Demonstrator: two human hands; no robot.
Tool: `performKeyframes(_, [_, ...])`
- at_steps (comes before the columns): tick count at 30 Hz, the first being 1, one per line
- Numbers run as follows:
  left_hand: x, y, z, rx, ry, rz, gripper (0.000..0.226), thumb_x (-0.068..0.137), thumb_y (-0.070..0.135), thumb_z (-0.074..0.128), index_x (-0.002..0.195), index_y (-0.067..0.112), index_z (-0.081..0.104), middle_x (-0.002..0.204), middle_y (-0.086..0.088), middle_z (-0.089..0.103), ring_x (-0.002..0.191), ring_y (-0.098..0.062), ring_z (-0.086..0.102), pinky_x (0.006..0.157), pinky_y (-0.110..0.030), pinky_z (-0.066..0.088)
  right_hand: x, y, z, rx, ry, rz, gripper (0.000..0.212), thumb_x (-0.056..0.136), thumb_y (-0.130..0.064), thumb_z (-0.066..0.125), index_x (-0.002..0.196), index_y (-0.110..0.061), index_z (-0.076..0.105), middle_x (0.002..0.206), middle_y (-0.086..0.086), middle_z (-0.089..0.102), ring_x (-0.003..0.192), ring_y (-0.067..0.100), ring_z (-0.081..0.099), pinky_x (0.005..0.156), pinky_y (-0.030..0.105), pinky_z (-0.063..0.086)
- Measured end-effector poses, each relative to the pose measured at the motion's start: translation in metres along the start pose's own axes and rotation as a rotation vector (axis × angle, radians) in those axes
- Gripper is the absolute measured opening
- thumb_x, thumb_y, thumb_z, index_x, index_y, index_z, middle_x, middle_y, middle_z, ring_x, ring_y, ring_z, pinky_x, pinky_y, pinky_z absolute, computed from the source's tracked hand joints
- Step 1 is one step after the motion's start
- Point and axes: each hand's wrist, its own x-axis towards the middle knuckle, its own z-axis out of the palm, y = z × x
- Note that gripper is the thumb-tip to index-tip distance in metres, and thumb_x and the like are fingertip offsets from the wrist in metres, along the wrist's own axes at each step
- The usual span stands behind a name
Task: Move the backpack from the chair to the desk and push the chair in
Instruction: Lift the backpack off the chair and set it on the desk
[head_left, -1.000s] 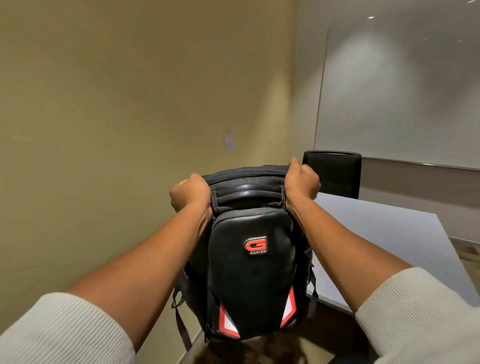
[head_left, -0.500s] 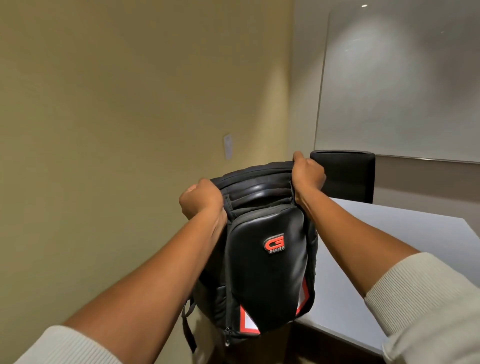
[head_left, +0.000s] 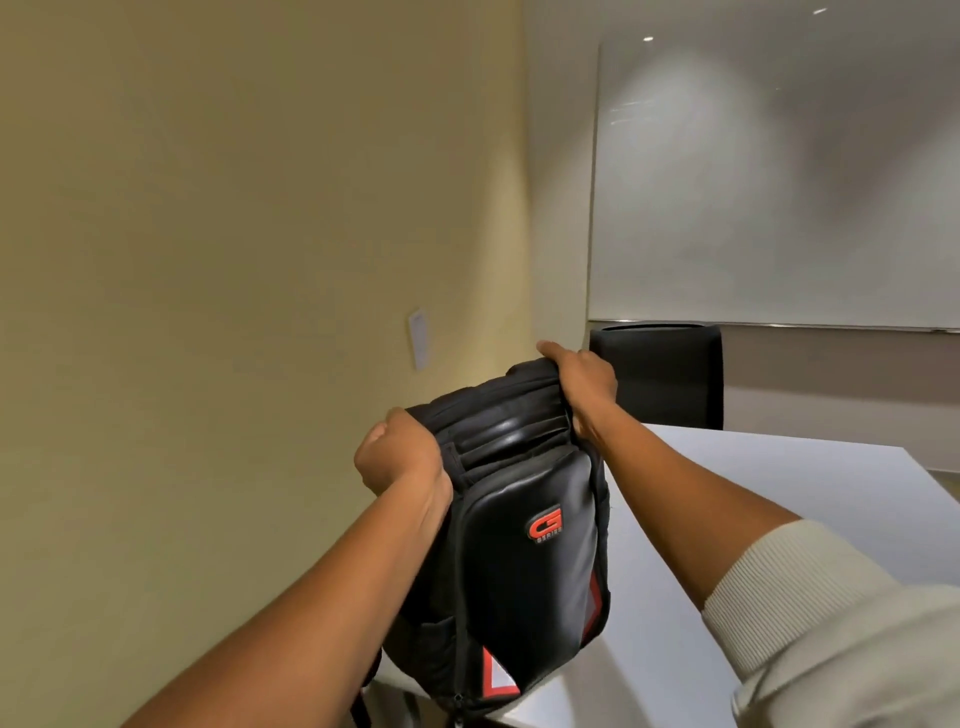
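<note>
Beige walls are framing a white bench (head_left: 810, 499). Both hands, left (head_left: 402, 457) and right (head_left: 582, 387), are keeping fingers clamped on the bag (head_left: 524, 530) top; bag hanging below them over the bench's near corner, apparently not released. Chair push-in pending; another chair (head_left: 657, 376) beyond.

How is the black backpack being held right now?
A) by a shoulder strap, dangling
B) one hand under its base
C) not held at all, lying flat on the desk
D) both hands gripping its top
D: the left hand and right hand each clutch a top corner of the backpack, which hangs upright at the desk edge.
</note>
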Motion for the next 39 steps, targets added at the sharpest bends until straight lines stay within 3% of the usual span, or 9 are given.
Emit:
performKeyframes(5, [0.040,-0.013,0.019,-0.010,-0.007,-0.109,0.021,0.082,0.020,0.050,0.061,0.017,0.046,0.059,0.002,0.045,0.053,-0.019,0.037,0.051,-0.028,0.034,0.036,0.014,0.032,0.054,-0.009,0.017,0.049,0.071,-0.049,0.075,0.088,-0.005,0.060,0.092,0.007,0.065,0.089,0.024,0.063,0.083,0.043,0.057])
performKeyframes(8, [0.053,-0.020,0.032,-0.022,0.003,-0.166,0.025,0.088,0.026,0.050,0.066,0.016,0.057,0.072,0.001,0.061,0.063,-0.021,0.055,0.066,-0.032,0.049,0.058,0.019,0.051,0.063,-0.009,0.018,0.041,0.071,-0.045,0.077,0.081,-0.012,0.054,0.089,0.005,0.061,0.082,0.020,0.059,0.070,0.035,0.053])
performKeyframes(15, [0.088,-0.042,0.070,-0.041,0.064,-0.211,0.025,0.087,0.030,0.048,0.072,0.017,0.062,0.082,-0.002,0.067,0.077,-0.025,0.063,0.081,-0.038,0.054,0.115,0.026,0.095,0.047,-0.111,0.046,0.035,0.066,-0.042,0.080,0.077,-0.017,0.057,0.097,0.008,0.064,0.080,0.020,0.061,0.062,0.031,0.050])
performKeyframes(22, [0.115,-0.075,0.106,-0.103,0.130,-0.228,0.027,0.089,0.039,0.050,0.082,0.017,0.064,0.101,-0.005,0.068,0.097,-0.029,0.064,0.094,-0.046,0.052,0.174,0.042,0.122,-0.047,-0.256,0.056,0.036,0.066,-0.045,0.080,0.085,-0.020,0.063,0.097,0.004,0.065,0.090,0.022,0.063,0.077,0.035,0.056])
performKeyframes(28, [0.127,-0.108,0.121,-0.132,0.218,-0.311,0.049,0.091,0.041,0.051,0.127,0.008,0.055,0.122,-0.009,0.058,0.105,-0.029,0.055,0.094,-0.036,0.041,0.206,0.067,0.129,-0.097,-0.510,0.089,0.021,0.075,-0.033,0.082,0.083,-0.026,0.065,0.093,-0.002,0.067,0.092,0.019,0.065,0.088,0.034,0.055])
performKeyframes(30, [0.132,-0.120,0.124,-0.098,0.236,-0.333,0.047,0.092,0.041,0.051,0.125,0.008,0.056,0.124,-0.013,0.057,0.108,-0.032,0.054,0.092,-0.037,0.039,0.216,0.082,0.132,-0.124,-0.551,0.104,0.027,0.077,-0.033,0.081,0.096,-0.022,0.065,0.097,-0.003,0.065,0.093,0.018,0.064,0.089,0.033,0.054])
performKeyframes(33, [0.142,-0.129,0.135,-0.021,0.247,-0.319,0.034,0.094,0.040,0.049,0.107,0.009,0.056,0.118,-0.017,0.060,0.102,-0.034,0.055,0.093,-0.042,0.043,0.225,0.102,0.140,-0.140,-0.509,0.084,0.051,0.079,-0.042,0.076,0.121,-0.018,0.062,0.114,0.001,0.064,0.103,0.021,0.061,0.094,0.037,0.052])
performKeyframes(37, [0.151,-0.136,0.143,0.154,0.216,-0.285,0.050,0.100,0.037,0.035,0.132,0.002,0.050,0.133,-0.021,0.054,0.120,-0.041,0.052,0.101,-0.046,0.041,0.226,0.114,0.147,-0.163,-0.433,0.040,0.037,0.086,-0.044,0.066,0.115,-0.023,0.061,0.112,0.003,0.064,0.100,0.022,0.061,0.094,0.042,0.053])
performKeyframes(39, [0.152,-0.140,0.141,0.172,0.212,-0.303,0.052,0.101,0.040,0.033,0.138,0.005,0.046,0.138,-0.018,0.052,0.125,-0.039,0.049,0.106,-0.046,0.038,0.226,0.116,0.148,-0.192,-0.417,0.031,0.044,0.084,-0.049,0.063,0.119,-0.023,0.059,0.117,0.005,0.064,0.103,0.022,0.061,0.096,0.042,0.052])
